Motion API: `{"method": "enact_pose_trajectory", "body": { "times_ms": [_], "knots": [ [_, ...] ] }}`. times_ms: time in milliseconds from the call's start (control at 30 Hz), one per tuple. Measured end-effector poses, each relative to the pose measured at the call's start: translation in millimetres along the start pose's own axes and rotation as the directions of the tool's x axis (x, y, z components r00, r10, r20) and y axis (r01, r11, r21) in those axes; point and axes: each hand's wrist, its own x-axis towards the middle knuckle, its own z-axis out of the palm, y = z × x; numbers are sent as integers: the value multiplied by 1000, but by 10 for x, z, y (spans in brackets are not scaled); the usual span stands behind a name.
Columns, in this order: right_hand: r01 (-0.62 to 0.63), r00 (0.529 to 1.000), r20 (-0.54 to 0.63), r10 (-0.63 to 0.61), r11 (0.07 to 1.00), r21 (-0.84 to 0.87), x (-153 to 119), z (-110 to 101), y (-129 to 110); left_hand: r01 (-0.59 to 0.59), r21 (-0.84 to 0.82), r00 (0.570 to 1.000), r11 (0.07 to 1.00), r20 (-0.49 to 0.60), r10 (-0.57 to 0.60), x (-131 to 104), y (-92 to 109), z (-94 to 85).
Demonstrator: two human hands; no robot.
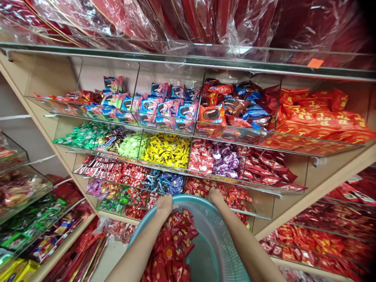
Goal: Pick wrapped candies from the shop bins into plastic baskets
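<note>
A round teal plastic basket (226,235) with perforated walls is in front of me at the bottom of the head view. My left hand (165,204) is closed on its far rim, toward the left. Further right along the same rim, my right hand (216,196) grips it too, fingers mostly hidden behind the edge. Red-wrapped sweets (173,250) are heaped on the left side of the basket, while part of its bottom shows bare on the right. Just beyond the rim, red packets (196,186) fill a low shelf compartment.
Glass-fronted shelves hold yellow-wrapped sweets (167,150), blue-and-pink cookie packs (155,105) and orange-red packets (320,113). Plastic-wrapped red goods (188,19) lie on the glass above. More stocked shelves stand to the left and right, with clear bags of sweets (117,231) low behind the basket.
</note>
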Motion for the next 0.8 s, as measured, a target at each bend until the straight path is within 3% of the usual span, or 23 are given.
{"method": "enact_pose_trajectory", "body": {
  "times_ms": [300,533,800],
  "knots": [
    [123,992,-32,-125,992,-41,-176,-125,-20,-9,10,1000,1000,-6,9,3,-7,13],
    [190,977,-78,-199,976,-105,-227,-241,163,-10,11,1000,1000,-1,10,2,-6,9],
    [188,978,-68,-198,973,-135,-277,-221,170,-17,6,1000,1000,-8,17,-8,-13,19]
  ]
}}
